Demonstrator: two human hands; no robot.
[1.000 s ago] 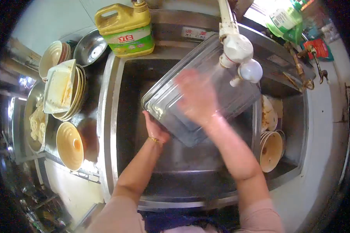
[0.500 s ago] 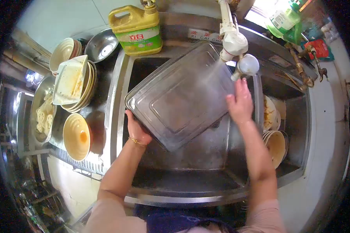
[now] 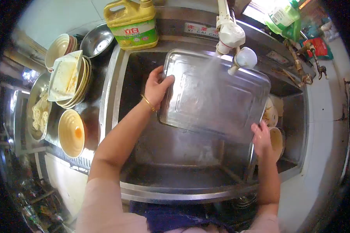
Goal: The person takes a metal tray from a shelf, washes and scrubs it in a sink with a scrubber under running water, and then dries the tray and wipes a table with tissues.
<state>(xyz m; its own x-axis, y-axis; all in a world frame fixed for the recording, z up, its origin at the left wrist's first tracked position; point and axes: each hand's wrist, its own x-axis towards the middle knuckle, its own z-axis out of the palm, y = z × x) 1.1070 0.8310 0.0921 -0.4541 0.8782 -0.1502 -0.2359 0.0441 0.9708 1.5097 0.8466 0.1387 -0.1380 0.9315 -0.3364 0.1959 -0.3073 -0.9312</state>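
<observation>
A rectangular metal tray (image 3: 194, 95) with stepped ridges on its face is held over the sink (image 3: 175, 176), slightly tilted. Water from the white tap (image 3: 230, 37) falls onto its upper part. My left hand (image 3: 157, 88) grips the tray's left edge, thumb on the face and the other fingers partly hidden behind it. At the lower right edge, my right hand (image 3: 261, 139) is closed round the rim, somewhat blurred.
Left of the sink are stacked dishes (image 3: 68, 77), an orange-stained bowl (image 3: 72, 134), a metal bowl (image 3: 98, 40) and a pan of lotus root slices (image 3: 39, 112). A yellow detergent jug (image 3: 132, 29) stands behind. More bowls (image 3: 276, 139) sit in the right basin.
The tray has turned from a steep diagonal to nearly level and moved right. My left hand has shifted up along its left side; my right hand has dropped from near the tap to the right edge.
</observation>
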